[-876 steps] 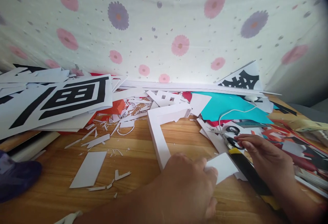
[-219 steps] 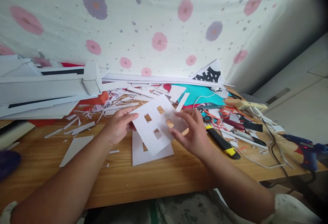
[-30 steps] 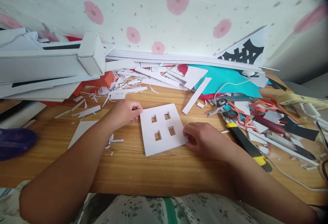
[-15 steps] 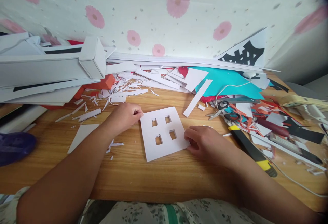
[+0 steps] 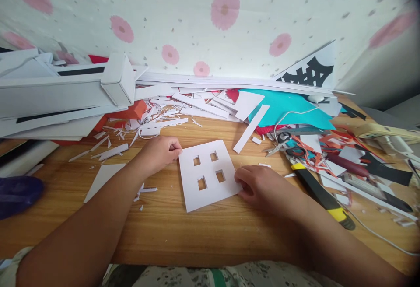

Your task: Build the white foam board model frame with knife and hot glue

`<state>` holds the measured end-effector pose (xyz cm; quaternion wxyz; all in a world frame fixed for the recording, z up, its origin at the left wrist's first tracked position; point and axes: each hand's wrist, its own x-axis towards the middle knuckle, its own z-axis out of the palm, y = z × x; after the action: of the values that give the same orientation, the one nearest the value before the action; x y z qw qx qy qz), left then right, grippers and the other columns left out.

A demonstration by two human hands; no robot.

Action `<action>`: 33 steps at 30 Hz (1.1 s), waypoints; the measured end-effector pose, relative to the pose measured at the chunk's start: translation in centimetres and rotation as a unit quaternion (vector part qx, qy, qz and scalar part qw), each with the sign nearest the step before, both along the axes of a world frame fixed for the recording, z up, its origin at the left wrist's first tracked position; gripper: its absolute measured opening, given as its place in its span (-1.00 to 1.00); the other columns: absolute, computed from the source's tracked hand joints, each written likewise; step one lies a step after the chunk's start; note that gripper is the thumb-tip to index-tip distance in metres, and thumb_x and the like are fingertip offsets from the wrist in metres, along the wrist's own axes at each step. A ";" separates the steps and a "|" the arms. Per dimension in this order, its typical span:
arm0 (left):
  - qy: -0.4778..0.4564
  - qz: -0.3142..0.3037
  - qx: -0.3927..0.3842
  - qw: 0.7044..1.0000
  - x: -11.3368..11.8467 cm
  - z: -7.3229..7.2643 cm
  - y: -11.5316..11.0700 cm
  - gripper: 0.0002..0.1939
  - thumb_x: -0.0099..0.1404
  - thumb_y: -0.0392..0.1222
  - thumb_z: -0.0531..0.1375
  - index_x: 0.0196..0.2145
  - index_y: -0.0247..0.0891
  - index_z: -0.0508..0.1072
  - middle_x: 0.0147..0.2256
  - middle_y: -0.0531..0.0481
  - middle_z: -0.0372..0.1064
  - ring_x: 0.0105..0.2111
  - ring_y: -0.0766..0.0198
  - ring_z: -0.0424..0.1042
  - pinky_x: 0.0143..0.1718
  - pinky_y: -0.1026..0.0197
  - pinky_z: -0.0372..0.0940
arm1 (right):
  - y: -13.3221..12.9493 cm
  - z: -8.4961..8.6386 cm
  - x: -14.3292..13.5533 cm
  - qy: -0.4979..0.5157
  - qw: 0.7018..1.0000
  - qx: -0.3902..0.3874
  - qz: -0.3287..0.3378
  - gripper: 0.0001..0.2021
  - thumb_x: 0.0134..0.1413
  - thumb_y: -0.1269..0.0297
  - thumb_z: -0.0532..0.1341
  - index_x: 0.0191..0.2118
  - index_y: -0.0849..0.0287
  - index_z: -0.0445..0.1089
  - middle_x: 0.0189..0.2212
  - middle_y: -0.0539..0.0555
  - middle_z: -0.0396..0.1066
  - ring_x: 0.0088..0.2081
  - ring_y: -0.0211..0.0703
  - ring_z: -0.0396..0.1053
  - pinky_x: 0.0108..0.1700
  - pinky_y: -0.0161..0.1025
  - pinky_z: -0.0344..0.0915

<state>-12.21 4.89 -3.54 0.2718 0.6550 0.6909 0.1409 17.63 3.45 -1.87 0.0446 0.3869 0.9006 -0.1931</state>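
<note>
The table (image 5: 183, 230) carries a white card (image 5: 208, 174) with four square holes, lying flat at its middle among paper scraps. The left hand (image 5: 159, 152) reaches in from the lower left, fingers curled together, pinching the card's upper left edge. The right hand (image 5: 259, 186) lies knuckles up, fingers bent onto the card's lower right corner. A knife (image 5: 323, 195) lies just right.

arms: bare | sleeve cuff: pale patterned | lap: green-white floral fabric
</note>
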 end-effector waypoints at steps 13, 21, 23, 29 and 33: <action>-0.027 -0.009 0.002 1.000 -0.2 -0.4 0.1 -0.83 0.11 -0.07 0.13 -0.51 -0.17 0.42 -0.57 0.06 0.42 -0.54 0.24 0.37 -0.50 0.24 0.15 | -0.1 0.1 0.0 -0.006 1.000 0.014 0.001 -0.92 -0.03 0.45 0.13 -0.40 0.13 0.29 -0.46 0.01 0.38 -0.45 -0.22 0.25 -0.42 -0.29 -0.04; -0.024 0.004 0.005 1.000 -0.2 -0.8 0.1 -0.85 0.10 -0.11 0.12 -0.46 -0.19 0.45 -0.52 0.02 0.48 -0.52 0.22 0.42 -0.50 0.23 0.18 | 0.1 0.1 0.0 -0.013 0.999 0.026 0.023 -0.93 -0.03 0.44 0.12 -0.39 0.13 0.30 -0.46 0.03 0.41 -0.44 -0.19 0.27 -0.41 -0.26 -0.04; -0.019 0.003 0.006 1.000 0.0 -0.6 0.1 -0.85 0.10 -0.11 0.12 -0.47 -0.19 0.45 -0.53 0.02 0.48 -0.52 0.22 0.42 -0.49 0.23 0.19 | 0.2 0.1 0.1 -0.012 0.999 0.025 0.031 -0.93 -0.03 0.45 0.12 -0.40 0.13 0.29 -0.45 0.03 0.41 -0.44 -0.20 0.27 -0.41 -0.27 -0.04; -0.006 -0.026 0.008 1.000 1.0 0.3 -0.4 -0.82 0.14 -0.10 0.11 -0.49 -0.19 0.45 -0.51 0.05 0.49 -0.48 0.23 0.43 -0.43 0.23 0.20 | -1.4 1.0 0.3 -0.032 0.996 -0.002 0.083 -0.95 0.03 0.43 0.14 -0.36 0.16 0.30 -0.40 0.06 0.44 -0.39 -0.18 0.32 -0.38 -0.26 0.02; 0.009 -0.057 0.007 0.998 1.4 0.5 -0.8 -0.79 0.16 -0.10 0.11 -0.55 -0.18 0.44 -0.53 0.06 0.47 -0.48 0.24 0.40 -0.43 0.21 0.15 | -3.2 0.7 0.7 -0.033 0.996 -0.013 0.081 -0.97 0.06 0.41 0.16 -0.37 0.16 0.31 -0.43 0.05 0.42 -0.42 -0.19 0.32 -0.38 -0.26 0.03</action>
<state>-10.79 4.12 -2.99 0.2685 0.6967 0.6535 0.1240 18.33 0.28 -1.17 0.0947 0.3179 0.9244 -0.1881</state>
